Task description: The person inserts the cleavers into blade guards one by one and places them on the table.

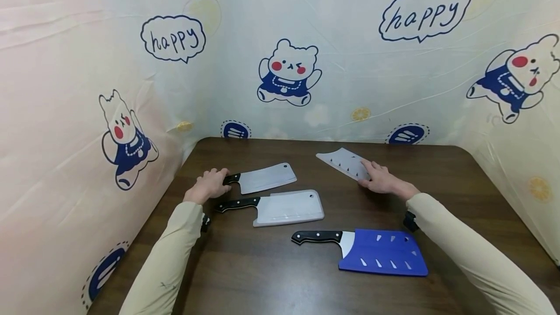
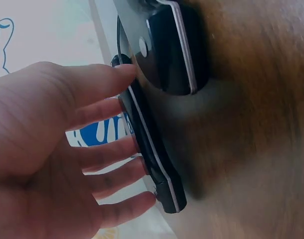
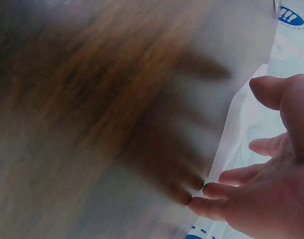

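Note:
My left hand (image 1: 210, 184) is at the black handle (image 2: 149, 137) of a bare-bladed cleaver (image 1: 267, 178). In the left wrist view its fingers are spread and nearly straight along one side of that handle, with the thumb tip over the near side. On the right, my other hand (image 1: 379, 179) reaches over the near end of a loose white blade guard (image 1: 343, 162) with slots. The right wrist view has those fingers extended beside the guard's edge (image 3: 232, 132), the thumb held apart from them. How firmly either hand touches is hard to tell.
Closer to me lies a cleaver in a white guard (image 1: 290, 208), its handle end close to my left hand. A third cleaver in a blue guard (image 1: 382, 252) lies nearer the front. All rest on a brown wooden table (image 1: 262, 276), with a printed curtain (image 1: 341, 62) around it.

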{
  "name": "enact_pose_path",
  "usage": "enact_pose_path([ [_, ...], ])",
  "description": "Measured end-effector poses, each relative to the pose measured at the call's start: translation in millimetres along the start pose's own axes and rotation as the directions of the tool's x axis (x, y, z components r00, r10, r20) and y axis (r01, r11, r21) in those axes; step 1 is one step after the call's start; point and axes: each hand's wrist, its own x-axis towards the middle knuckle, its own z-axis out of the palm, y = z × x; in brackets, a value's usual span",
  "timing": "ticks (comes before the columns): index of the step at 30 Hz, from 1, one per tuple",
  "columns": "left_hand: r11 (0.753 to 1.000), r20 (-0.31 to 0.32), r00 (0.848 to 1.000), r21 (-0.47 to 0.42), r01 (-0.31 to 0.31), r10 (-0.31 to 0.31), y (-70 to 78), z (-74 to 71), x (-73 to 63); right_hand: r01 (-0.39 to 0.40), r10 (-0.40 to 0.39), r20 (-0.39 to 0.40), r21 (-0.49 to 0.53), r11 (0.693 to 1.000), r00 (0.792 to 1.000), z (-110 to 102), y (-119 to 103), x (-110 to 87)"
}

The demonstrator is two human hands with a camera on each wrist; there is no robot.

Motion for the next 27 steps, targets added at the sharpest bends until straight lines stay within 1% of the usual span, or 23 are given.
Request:
enact_pose_path([
  [4,1.000,0.020,1.000,0.011,0.010,-0.010,0.7,0.3,-0.2,-0.055,0.056,0.010,-0.021,0.998,0.998,-0.2,-0.4,-1.4],
  [8,1.000,0.035,0.999,0.025,0.013,-0.014,2.5,0.8,0.5,-0.108,0.108,0.003,-0.019,0.994,0.994,-1.0,-2.5,-2.6],
  [10,0.999,0.043,0.999,0.029,0.014,-0.016,2.9,1.0,0.8,-0.117,0.117,0.008,-0.012,0.993,0.993,-1.5,-2.9,-2.0],
  [15,0.999,0.061,0.998,0.033,0.010,-0.012,2.9,1.4,2.5,-0.131,0.131,0.052,0.012,0.991,0.990,-2.6,-1.8,0.2],
  [17,1.000,0.061,0.998,0.031,0.001,-0.003,3.3,1.7,2.6,-0.144,0.143,0.054,0.028,0.989,0.988,-2.4,-1.2,0.7],
  [22,1.000,0.068,0.998,0.016,-0.009,0.008,6.7,0.0,1.7,-0.156,0.156,0.008,0.069,0.985,0.988,-2.5,-2.7,1.0],
  [24,1.000,0.073,0.997,0.006,-0.008,0.008,9.4,-2.1,0.7,-0.153,0.156,-0.027,0.092,0.984,0.987,-3.1,-4.8,0.0],
  [27,1.000,0.061,0.998,-0.013,-0.024,0.025,13.7,-5.2,-0.6,-0.145,0.157,-0.094,0.126,0.981,0.983,-3.8,-8.5,-2.6],
])
